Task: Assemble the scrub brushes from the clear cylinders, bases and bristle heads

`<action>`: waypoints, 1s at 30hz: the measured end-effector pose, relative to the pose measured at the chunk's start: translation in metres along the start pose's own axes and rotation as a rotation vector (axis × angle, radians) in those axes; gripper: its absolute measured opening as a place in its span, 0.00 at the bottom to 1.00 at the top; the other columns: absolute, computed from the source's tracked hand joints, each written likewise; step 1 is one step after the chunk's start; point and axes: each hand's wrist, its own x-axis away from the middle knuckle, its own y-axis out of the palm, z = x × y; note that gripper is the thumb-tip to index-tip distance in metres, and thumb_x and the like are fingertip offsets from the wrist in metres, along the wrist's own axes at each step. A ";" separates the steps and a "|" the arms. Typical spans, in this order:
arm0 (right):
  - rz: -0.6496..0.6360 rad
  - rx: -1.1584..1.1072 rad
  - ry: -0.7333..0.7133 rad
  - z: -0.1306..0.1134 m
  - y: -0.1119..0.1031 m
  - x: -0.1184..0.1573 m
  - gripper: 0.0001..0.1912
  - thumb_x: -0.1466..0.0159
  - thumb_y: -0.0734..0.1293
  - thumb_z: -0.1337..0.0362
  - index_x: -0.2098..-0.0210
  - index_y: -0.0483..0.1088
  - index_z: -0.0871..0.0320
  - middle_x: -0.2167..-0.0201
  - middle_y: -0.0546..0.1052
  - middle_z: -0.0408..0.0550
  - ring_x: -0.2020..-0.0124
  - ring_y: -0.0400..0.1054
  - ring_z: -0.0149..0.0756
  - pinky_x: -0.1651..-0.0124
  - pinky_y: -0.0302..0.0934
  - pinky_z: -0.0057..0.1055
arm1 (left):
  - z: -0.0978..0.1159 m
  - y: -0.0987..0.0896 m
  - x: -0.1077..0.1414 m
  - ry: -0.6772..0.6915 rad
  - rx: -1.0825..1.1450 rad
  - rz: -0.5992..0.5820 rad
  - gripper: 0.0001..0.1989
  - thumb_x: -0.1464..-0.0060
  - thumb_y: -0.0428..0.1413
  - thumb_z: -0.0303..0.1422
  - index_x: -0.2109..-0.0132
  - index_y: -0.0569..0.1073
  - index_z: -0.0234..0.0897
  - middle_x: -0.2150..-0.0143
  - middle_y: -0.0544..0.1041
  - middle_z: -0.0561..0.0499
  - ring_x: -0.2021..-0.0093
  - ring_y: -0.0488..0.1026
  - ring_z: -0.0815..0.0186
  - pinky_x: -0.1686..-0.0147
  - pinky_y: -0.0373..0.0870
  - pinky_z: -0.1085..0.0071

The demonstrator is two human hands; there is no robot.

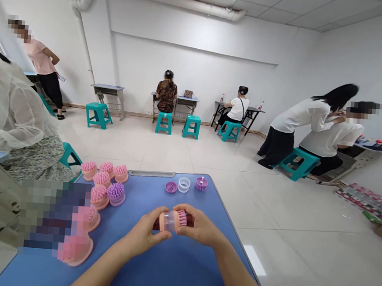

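Over the blue desk (155,263), both my hands grip one scalp brush (170,221), turned on its side. It has a peach base, a clear middle ring and pink bristles. My left hand (149,228) is closed round the peach base. At the bristle end, my right hand (199,225) pinches with thumb and fingers. Beyond them on the desk lie a purple round cap (170,187), a clear ring (184,185) and a purple bristle head (201,184) with a white stem.
Several pink scalp brushes (99,196) and a purple one (116,194) stand along the desk's left side. A person in a sheer white top (21,112) sits at left. Green stools (99,115), desks and other people are farther back; packed bottles (365,200) lie at right.
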 end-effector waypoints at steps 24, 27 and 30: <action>0.055 -0.010 0.019 0.017 0.016 -0.007 0.25 0.43 0.65 0.50 0.52 0.59 0.58 0.71 0.68 0.43 0.73 0.65 0.33 0.68 0.62 0.33 | -0.003 0.005 0.000 -0.127 0.013 -0.050 0.23 0.45 0.44 0.47 0.54 0.64 0.31 0.71 0.73 0.49 0.73 0.72 0.64 0.73 0.68 0.71; 0.079 0.056 0.044 0.019 0.021 -0.008 0.22 0.42 0.63 0.48 0.58 0.62 0.59 0.73 0.68 0.43 0.77 0.64 0.31 0.72 0.61 0.31 | -0.006 0.006 0.002 -0.137 -0.041 -0.018 0.23 0.46 0.45 0.49 0.56 0.65 0.32 0.75 0.71 0.52 0.75 0.69 0.66 0.76 0.64 0.73; 0.175 0.032 0.062 0.021 0.026 -0.007 0.21 0.43 0.63 0.47 0.61 0.65 0.59 0.75 0.69 0.42 0.79 0.63 0.31 0.73 0.61 0.31 | -0.007 0.006 0.004 -0.139 -0.119 0.019 0.21 0.48 0.49 0.47 0.56 0.67 0.34 0.74 0.71 0.53 0.73 0.68 0.65 0.72 0.63 0.72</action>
